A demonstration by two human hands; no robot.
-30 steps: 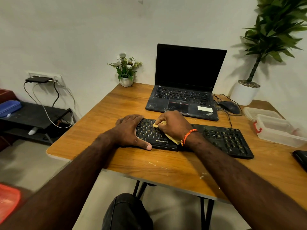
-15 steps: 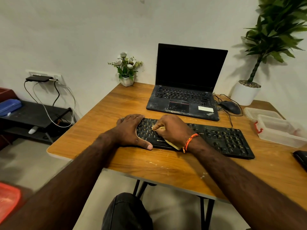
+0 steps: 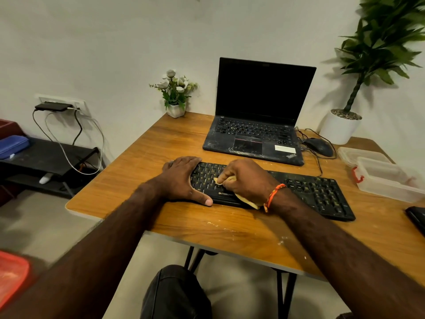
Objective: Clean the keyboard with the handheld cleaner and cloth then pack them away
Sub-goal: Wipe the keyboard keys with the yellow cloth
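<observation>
Right hand (image 3: 247,180) pinched the soft yellow cloth (image 3: 249,202) on the left keys of the black keyboard (image 3: 310,192), near the table (image 3: 230,231) front edge. Left hand (image 3: 181,178) lay open, flat, bracing its left end. Keyboard looked light, likely slides; cloth limp, bunch it.

Keyboard (image 3: 308,192) front edge — "ZEBRONIC"; laptop (image 3: 255,134) palmrest — "ThinkPad".

The wooden surface (image 3: 161,143) carried a black keyboard (image 3: 310,192) near its front edge, with an open laptop (image 3: 255,143) behind it. A small pot of white flowers (image 3: 175,95) stood at the back left corner. To the right lay a black mouse (image 3: 318,146), a white plant pot (image 3: 339,127) and clear plastic containers (image 3: 388,180). Pale crumbs (image 3: 281,241) were scattered along the front edge.
</observation>
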